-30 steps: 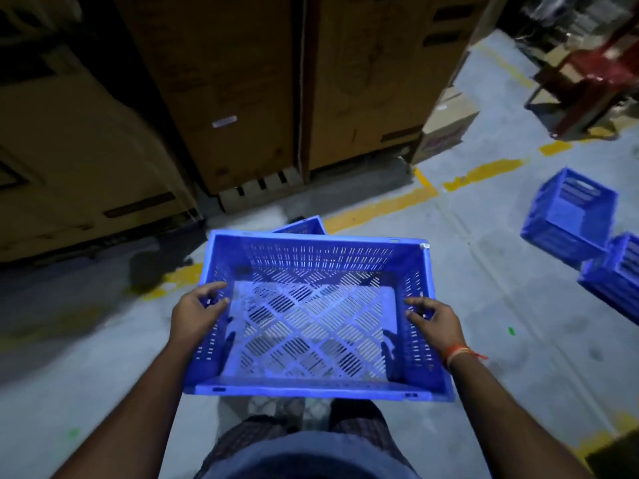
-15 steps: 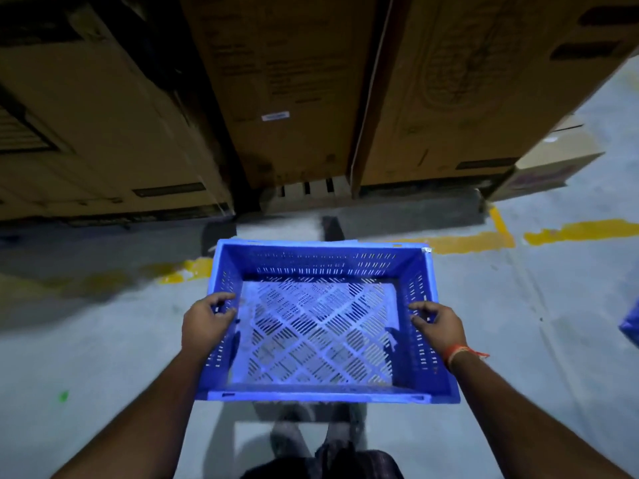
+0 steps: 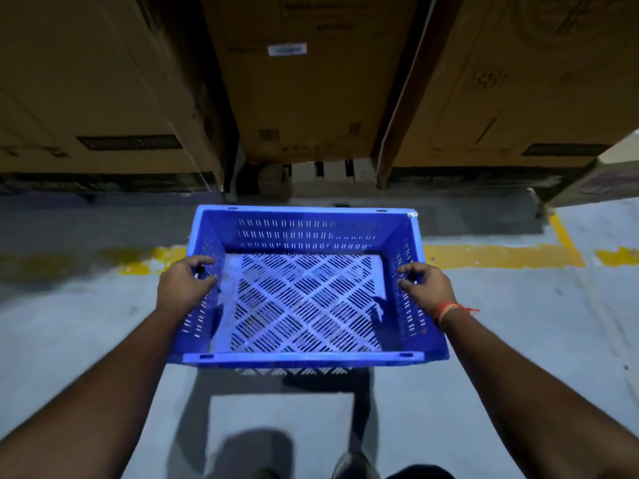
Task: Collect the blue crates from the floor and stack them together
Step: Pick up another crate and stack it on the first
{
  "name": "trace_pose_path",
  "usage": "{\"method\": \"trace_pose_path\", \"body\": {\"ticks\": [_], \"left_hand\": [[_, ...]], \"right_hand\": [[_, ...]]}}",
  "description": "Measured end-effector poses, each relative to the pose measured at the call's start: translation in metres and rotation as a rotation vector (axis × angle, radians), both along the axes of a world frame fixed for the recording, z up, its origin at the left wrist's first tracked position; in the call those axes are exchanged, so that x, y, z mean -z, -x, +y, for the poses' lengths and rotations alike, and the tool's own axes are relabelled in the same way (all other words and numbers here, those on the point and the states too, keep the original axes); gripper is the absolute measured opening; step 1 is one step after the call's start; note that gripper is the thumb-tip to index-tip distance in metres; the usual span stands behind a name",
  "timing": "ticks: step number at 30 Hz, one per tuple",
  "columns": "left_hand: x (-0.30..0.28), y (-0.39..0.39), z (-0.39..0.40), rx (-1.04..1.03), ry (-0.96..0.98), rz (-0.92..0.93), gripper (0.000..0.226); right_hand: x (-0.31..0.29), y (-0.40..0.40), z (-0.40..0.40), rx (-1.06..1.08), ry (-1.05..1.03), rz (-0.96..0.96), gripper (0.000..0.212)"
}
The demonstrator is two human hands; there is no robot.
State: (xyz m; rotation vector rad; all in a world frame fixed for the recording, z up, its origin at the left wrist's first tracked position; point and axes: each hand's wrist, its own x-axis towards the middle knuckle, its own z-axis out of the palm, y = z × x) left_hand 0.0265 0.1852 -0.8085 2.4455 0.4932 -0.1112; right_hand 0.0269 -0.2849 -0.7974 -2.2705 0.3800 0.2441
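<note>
A blue perforated plastic crate (image 3: 304,292) hangs level above the grey floor in the middle of the view, and nothing lies inside it. My left hand (image 3: 183,285) grips its left wall near the rim. My right hand (image 3: 427,288), with an orange thread at the wrist, grips its right wall. The crate's shadow falls on the floor below it. No other blue crate shows in this view.
Tall brown cardboard boxes (image 3: 304,81) stand in a row close ahead on pallets. A worn yellow line (image 3: 501,255) runs across the floor under the crate's far side. Grey concrete floor (image 3: 69,323) lies to both sides. My shoe (image 3: 352,468) shows at the bottom.
The view has swung left, so the other blue crates at the right have left the frame. The held crate has come nearer the cardboard boxes. Both hands keep their grip.
</note>
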Motion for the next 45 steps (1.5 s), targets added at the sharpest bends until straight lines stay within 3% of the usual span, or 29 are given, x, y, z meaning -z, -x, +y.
{"method": "trace_pose_path", "body": {"ticks": [8, 33, 45], "left_hand": [[0.059, -0.029, 0.003, -0.013, -0.076, -0.017, 0.033], [0.054, -0.026, -0.001, 0.035, -0.159, 0.046, 0.034], [0.056, -0.039, 0.007, 0.093, -0.133, 0.004, 0.028]], "right_hand": [[0.059, -0.039, 0.009, -0.031, 0.09, -0.012, 0.021], [0.065, -0.057, 0.007, -0.146, 0.405, 0.017, 0.021], [0.058, -0.055, 0.006, -0.215, 0.441, -0.03, 0.026]]}}
